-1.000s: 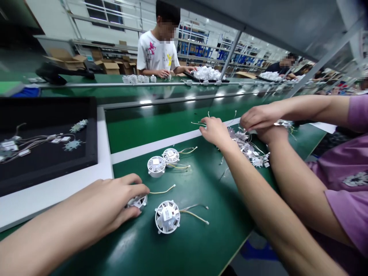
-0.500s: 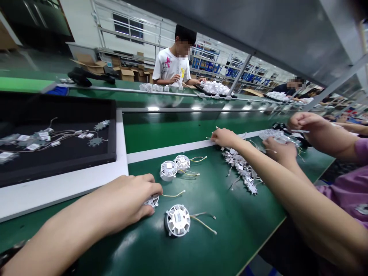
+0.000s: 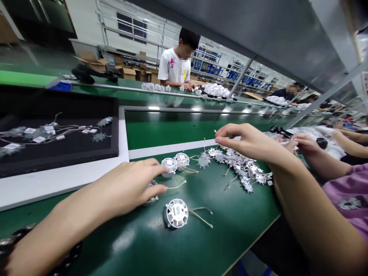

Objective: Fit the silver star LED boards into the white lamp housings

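At 11 o'clock, the left hand (image 3: 129, 184) arched its spread fingers (image 3: 152, 167) over a white round housing (image 3: 151, 199), with a wired housing (image 3: 176, 213) on the green bench (image 3: 201, 245) at 12. At 1 o'clock, the right hand (image 3: 244, 140) held its fingers (image 3: 230, 130) close together, any pinched item too small to tell, above a heap of wired star boards (image 3: 241, 166); two more housings (image 3: 175, 161) sat beyond.

The workbench mat (image 3: 218, 245) is shining deep green, and the round plastic housings (image 3: 176, 213) are standing out white against it, their wires (image 3: 201, 218) showing pale yellow. A co-worker's T-shirt (image 3: 174, 67) is showing white with pink and yellow prints — a nearby lilac shirt (image 3: 342, 189) is carrying a dark floral patch.
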### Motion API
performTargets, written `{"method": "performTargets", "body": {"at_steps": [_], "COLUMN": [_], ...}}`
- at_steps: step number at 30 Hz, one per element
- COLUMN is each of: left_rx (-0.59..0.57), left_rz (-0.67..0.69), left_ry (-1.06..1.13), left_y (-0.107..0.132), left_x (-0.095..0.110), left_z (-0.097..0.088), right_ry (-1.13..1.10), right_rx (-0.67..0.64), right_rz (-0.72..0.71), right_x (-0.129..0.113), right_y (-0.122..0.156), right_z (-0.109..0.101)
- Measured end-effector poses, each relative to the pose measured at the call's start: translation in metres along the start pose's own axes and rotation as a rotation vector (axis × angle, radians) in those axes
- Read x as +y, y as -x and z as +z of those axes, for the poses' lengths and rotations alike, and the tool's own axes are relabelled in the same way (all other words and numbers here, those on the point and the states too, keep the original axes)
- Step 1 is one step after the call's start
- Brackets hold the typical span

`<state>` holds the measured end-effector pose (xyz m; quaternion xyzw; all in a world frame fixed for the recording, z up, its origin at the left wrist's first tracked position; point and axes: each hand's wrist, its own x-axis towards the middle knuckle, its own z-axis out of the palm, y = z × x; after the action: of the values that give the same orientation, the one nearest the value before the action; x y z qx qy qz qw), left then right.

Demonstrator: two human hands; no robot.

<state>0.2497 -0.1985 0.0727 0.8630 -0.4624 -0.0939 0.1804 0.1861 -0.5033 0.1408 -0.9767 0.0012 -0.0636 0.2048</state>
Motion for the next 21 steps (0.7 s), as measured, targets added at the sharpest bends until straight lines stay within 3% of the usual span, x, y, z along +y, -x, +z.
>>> {"method": "performTargets", "body": {"at_steps": [2, 5, 8, 14, 17, 21], "left_rx": [0.028, 0.08, 0.039, -0.005, -0.026, -0.017], "left_rz": [-0.031, -0.098, -0.128, -0.123, -0.141, -0.232], "left_ry": [0.11, 0.521, 0.806, 0.855, 0.985, 1.156], "left_y": [-0.003, -0.008, -0.009, -0.01, -0.014, -0.017], "left_x": [0.005, 0.008, 0.007, 0.004, 0.002, 0.0], "left_z": [-0.002, -0.004, -0.008, -0.013, -0.01, -0.006], "right_ry": [-0.248, -0.617, -0.895, -1.262, -1.303, -1.329], "right_rx": [0.074, 0.102, 0.157, 0.314, 0.394, 0.355], "right_rz": [-0.078, -0.219, -0.217, -0.023, 0.054, 0.043], "right_x": [-0.023, -0.056, -0.075, -0.069, -0.061, -0.058], "right_y": [0.003, 0.001, -0.006, -0.022, -0.023, -0.018], "right_z": [0.008, 0.031, 0.058, 0.096, 0.101, 0.104]}}
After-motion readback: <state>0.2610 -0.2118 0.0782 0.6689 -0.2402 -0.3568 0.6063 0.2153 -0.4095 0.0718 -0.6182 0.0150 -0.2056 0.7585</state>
